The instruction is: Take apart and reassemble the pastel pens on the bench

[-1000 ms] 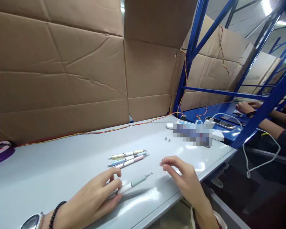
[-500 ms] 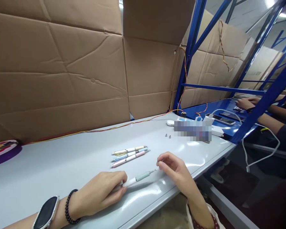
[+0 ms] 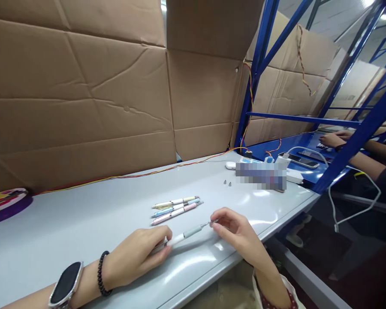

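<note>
My left hand (image 3: pixel 141 253) is closed around the rear of a white and pale green mechanical pen (image 3: pixel 192 231), its slim metal point aimed at my right hand (image 3: pixel 233 229). The thumb and fingertips of my right hand pinch a small grey piece (image 3: pixel 214 221) right at that point; most of it is hidden by the fingers. Behind the pen lie a yellow and white pen (image 3: pixel 175 202), a blue one (image 3: pixel 162 212) and a pink one (image 3: pixel 173 214), side by side. Two small grey cones, one (image 3: pixel 225 182) beside the other (image 3: pixel 230 184), stand farther back.
A power strip (image 3: pixel 294 176) and a blurred-out object (image 3: pixel 260 174) lie at the table's right end. Cardboard (image 3: pixel 83 98) walls the back, with thin wires along its foot. A purple-rimmed round thing (image 3: pixel 11 212) sits far left. Beyond a blue frame, another person's hands (image 3: pixel 333 139) are busy.
My left hand has tilted the pen's front upward, and its point now meets the fingertips of my right hand. The right hand has shifted slightly; the other pens stay put.
</note>
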### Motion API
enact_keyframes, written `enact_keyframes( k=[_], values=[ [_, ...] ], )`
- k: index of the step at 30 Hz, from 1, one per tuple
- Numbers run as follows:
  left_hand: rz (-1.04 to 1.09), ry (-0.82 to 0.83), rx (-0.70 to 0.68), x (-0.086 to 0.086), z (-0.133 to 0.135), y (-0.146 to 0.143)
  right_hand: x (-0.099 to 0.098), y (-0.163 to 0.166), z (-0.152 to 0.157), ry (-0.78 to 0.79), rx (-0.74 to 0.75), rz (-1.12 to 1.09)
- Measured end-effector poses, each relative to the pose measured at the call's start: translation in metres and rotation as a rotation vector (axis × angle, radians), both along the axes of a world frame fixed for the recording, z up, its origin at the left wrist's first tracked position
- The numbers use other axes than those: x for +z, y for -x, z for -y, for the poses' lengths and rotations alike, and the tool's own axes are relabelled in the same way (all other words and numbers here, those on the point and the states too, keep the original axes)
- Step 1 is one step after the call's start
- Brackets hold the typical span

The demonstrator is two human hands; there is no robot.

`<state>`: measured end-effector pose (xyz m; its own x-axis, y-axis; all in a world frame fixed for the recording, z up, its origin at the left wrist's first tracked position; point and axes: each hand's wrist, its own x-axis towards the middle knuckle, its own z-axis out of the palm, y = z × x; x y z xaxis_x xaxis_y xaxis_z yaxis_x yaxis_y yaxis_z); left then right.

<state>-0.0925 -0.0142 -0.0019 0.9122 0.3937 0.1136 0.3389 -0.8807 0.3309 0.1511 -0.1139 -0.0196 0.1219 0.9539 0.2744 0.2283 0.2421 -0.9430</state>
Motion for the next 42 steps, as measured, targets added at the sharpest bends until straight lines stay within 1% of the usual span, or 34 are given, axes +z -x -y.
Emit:
enact_keyframes(
  k=[9, 16, 23, 33, 35, 39, 40, 42],
  values=[
    [0.001, -0.011, -0.019, -0.001, -0.001, 0.0, 0.0, 0.003, 0.0, 0.047, 0.018, 0.089],
    [0.015, -0.021, -0.019, -0.002, 0.0, 0.002, -0.003, 0.004, 0.0, 0.072, -0.009, 0.108],
    [0.028, -0.046, -0.042, -0.003, -0.001, 0.0, 0.002, 0.005, 0.002, 0.108, 0.022, 0.139],
    [0.054, -0.05, -0.067, -0.004, -0.002, 0.0, 0.0, 0.007, 0.003, 0.083, 0.013, 0.182],
    [0.049, -0.056, -0.073, -0.004, -0.002, 0.0, 0.0, 0.008, 0.002, 0.07, 0.032, 0.246],
    [0.04, -0.078, -0.094, -0.004, -0.002, 0.0, 0.002, 0.01, 0.001, -0.001, 0.038, 0.465],
    [0.039, -0.077, -0.094, -0.003, -0.002, 0.0, 0.002, 0.01, 0.001, -0.014, 0.035, 0.48],
    [0.04, -0.057, -0.079, -0.003, -0.002, 0.0, 0.003, 0.009, 0.002, -0.025, 0.046, 0.423]
  ],
)
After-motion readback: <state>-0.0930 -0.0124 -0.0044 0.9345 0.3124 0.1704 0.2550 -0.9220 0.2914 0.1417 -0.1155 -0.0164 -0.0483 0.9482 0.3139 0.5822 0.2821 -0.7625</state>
